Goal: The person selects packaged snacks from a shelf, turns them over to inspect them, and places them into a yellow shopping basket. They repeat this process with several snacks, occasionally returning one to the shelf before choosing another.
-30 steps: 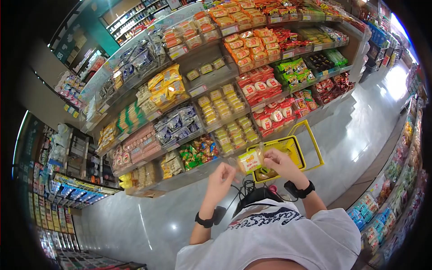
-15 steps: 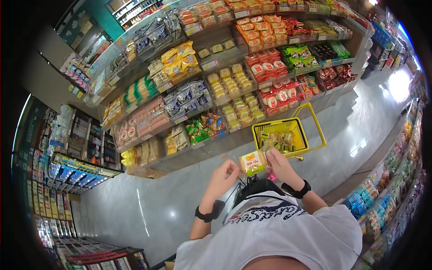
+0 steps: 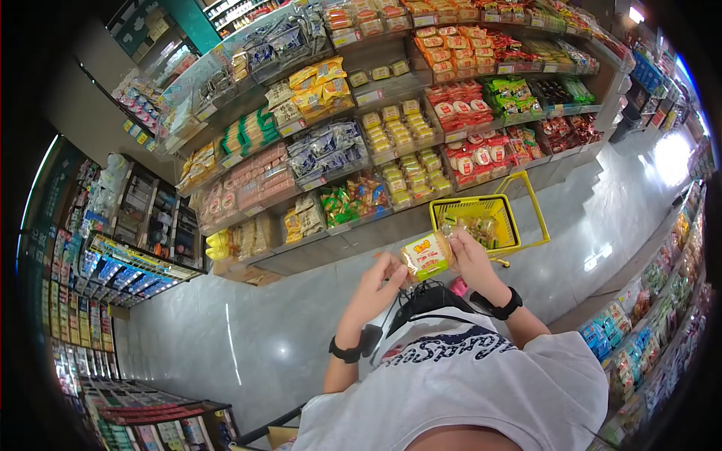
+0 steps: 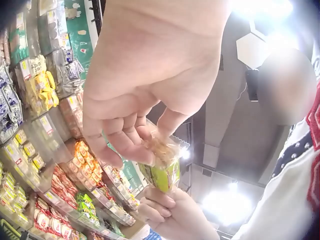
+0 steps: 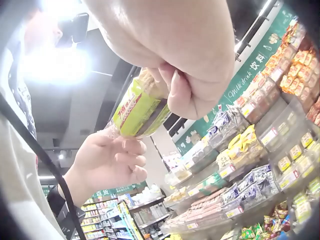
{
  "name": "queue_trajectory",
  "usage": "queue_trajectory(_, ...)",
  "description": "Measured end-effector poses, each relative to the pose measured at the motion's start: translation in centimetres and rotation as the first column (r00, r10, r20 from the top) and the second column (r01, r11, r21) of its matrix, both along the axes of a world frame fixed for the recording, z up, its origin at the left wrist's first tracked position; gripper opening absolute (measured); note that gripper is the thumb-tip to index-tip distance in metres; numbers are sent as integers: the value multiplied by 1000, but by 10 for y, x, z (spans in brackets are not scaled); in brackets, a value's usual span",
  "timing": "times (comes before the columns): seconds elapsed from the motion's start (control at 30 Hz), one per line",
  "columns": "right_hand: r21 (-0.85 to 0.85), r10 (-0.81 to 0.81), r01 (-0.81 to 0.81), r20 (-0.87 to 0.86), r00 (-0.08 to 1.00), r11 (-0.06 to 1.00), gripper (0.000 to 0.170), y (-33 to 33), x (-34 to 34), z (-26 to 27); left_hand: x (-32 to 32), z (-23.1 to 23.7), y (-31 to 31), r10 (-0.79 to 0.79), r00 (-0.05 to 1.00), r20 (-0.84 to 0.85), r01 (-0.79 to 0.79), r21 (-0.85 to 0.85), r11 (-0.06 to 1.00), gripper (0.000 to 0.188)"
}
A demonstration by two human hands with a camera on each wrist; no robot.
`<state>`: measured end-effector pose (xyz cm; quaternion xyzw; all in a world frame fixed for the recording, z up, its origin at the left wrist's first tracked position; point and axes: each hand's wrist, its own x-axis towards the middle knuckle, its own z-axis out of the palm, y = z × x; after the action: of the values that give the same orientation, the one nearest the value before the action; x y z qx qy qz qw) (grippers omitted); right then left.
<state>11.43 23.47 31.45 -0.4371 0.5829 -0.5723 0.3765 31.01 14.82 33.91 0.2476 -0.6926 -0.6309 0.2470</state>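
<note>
Between both hands is a small packaged bread (image 3: pixel 426 255) in clear wrap, with a white, orange and green label tilted toward the head camera. My left hand (image 3: pixel 373 289) pinches the wrapper's left end; in the left wrist view its thumb and fingertips meet on the crinkled clear film (image 4: pixel 164 149). My right hand (image 3: pixel 474 264) grips the opposite end, its fingers curled at the wrapper in the right wrist view, where the green side of the bread pack (image 5: pixel 137 110) shows. Just beyond the right hand, a yellow shopping basket (image 3: pixel 474 201) contains several similar wrapped packs (image 3: pixel 481 229).
A curved tiered shelf (image 3: pixel 346 248) of packaged snacks spans the front. Matching yellow-green packs (image 3: pixel 416 179) fill bins near the basket. Bagged goods (image 3: pixel 613 331) line the right side, and another shelf unit (image 3: pixel 143 267) stands at left. Grey tiled floor (image 3: pixel 286 338) lies between.
My left hand has moved from beside the packaged bread to its left end and now pinches it. The right hand keeps its grip. The head view has shifted, showing the basket's contents.
</note>
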Motion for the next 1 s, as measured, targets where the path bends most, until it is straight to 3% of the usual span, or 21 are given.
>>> queue_trajectory(0.17, -11, 68, -67, 252, 965, 998, 26, 0, 12, -6, 16, -2, -8, -37, 998, -55, 46, 176, 983, 14)
queue_trajectory(0.27, -76, 84, -65, 284, 955, 995, 31, 1, 17, -7, 19, -2, -8, -28, 998, -48, 37, 182, 983, 14)
queue_trajectory(0.37, 38, 77, -80, 74, 994, 996, 35, 2, 16, -11, 25, -10, -10, -75, 997, -32, 79, 143, 987, 13)
queue_trajectory(0.47, -86, -80, 67, -164, 983, 994, 37, -1, 24, -14, 26, -9, -6, -78, 995, -64, 89, 202, 975, 13)
queue_trajectory(0.57, -18, -67, 66, -118, 991, 998, 34, 0, 29, -8, 31, -9, -4, -51, 997, -53, 62, 212, 975, 13)
queue_trajectory(0.67, -74, -117, 101, -262, 958, 992, 32, -4, 33, -13, 37, -11, -5, -37, 995, -90, 54, 196, 979, 13)
queue_trajectory(0.87, -22, -64, 61, -293, 954, 998, 30, -9, 45, -4, 50, -16, -2, 39, 991, -125, -8, 245, 969, 12)
queue_trajectory(1.0, 3, -48, 50, -193, 980, 999, 28, -11, 57, 0, 60, -15, -3, 71, 989, -127, -41, 228, 973, 11)
